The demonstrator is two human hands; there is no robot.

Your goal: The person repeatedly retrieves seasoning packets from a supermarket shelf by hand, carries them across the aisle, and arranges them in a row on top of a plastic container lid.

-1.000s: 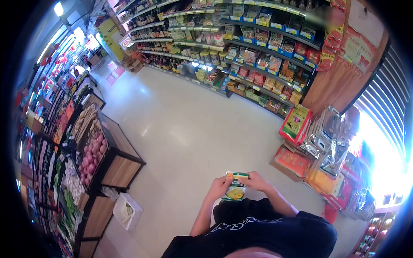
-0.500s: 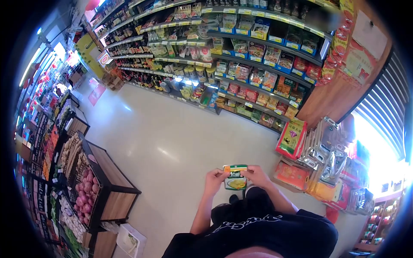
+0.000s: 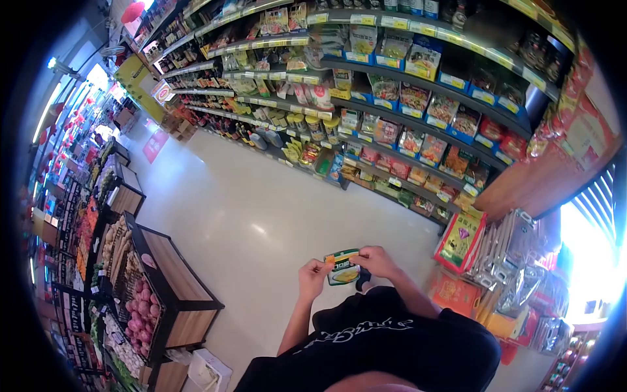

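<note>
Between my hands, in front of my chest, is a small food packet (image 3: 343, 277), green and white with a yellow band and a picture on its lower half. My left hand (image 3: 313, 278) pinches its upper left corner, where an orange patch shows. On the other side, my right hand (image 3: 377, 262) has its fingers closed on the upper right edge. The packet is held above the floor at a slight tilt, its printed face visible. Its lettering is too small to read fully.
Ahead stand long shelves (image 3: 411, 108) of packaged foods. To the left is a wooden produce stand (image 3: 189, 320) with red onions (image 3: 141, 320) and a white box (image 3: 209, 371) at its foot. Rice bags (image 3: 460, 240) are stacked at right by a wooden pillar (image 3: 548, 176).
The shelves look larger and closer, and the view has shifted. Both hands still hold the packet, which has turned from nearly level to a slight tilt, its right side higher.
</note>
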